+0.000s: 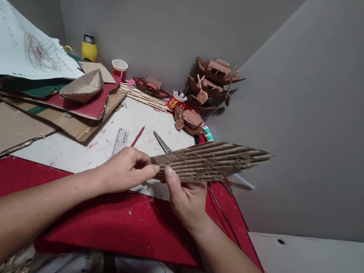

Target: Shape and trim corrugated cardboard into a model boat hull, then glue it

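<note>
A pointed piece of corrugated cardboard (215, 160), its ridges bare, is held up over the near part of the table. My left hand (129, 167) pinches its left end between thumb and fingers. My right hand (188, 198) grips the lower edge beside it, thumb on top and fingers hidden underneath. Just behind the cardboard, a pair of scissors (161, 142) lies partly covered by it. A red pencil (138, 136) and a clear ruler (121, 140) rest on the white sheet (100, 158) beyond my left hand.
Cardboard sheets (81, 127) are piled at left, with a small cardboard boat hull (84, 86) on top. Brown model boats (218, 72) stand along the back right. Thin sticks (147, 98), a paper cup (119, 69) and a yellow bottle (89, 49) are at the back. Grey walls enclose the table.
</note>
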Action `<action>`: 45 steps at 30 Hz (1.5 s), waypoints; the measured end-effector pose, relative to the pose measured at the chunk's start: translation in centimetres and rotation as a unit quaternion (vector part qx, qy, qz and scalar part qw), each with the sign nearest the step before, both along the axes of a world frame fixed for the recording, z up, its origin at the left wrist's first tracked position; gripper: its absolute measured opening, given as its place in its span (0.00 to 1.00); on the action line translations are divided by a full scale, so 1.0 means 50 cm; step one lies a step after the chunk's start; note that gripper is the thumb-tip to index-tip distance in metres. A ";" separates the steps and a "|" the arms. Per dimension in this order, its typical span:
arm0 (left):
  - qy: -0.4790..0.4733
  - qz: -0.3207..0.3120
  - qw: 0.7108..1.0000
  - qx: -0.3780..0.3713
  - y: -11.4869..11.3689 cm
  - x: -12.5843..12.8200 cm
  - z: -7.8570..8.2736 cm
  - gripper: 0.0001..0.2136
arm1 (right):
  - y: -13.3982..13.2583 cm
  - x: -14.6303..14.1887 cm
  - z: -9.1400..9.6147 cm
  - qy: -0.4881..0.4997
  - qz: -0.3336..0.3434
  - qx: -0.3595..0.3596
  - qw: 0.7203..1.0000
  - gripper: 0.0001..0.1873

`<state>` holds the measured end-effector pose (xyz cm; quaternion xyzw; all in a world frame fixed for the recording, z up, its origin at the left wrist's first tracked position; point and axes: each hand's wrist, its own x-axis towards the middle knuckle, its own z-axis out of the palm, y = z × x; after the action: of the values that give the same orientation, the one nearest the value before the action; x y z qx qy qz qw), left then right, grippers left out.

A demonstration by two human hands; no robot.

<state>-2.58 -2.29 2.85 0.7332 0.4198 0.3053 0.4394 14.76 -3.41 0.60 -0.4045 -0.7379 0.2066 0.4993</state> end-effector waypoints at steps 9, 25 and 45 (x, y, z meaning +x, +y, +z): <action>0.017 0.151 0.975 0.164 -0.004 0.003 -0.003 0.08 | 0.000 -0.006 0.010 -0.002 -0.033 -0.009 0.999 0.14; 0.097 0.113 0.980 0.134 -0.026 0.024 0.003 0.08 | -0.015 -0.004 -0.015 -0.041 0.007 0.043 0.998 0.13; -0.018 0.141 0.957 0.251 -0.022 0.016 -0.015 0.03 | -0.006 -0.009 0.012 0.042 -0.097 -0.002 0.994 0.15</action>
<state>-1.76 -3.38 2.11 0.7475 0.4205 0.4733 0.2010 14.30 -3.70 1.21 -0.4659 -0.6731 0.1761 0.5466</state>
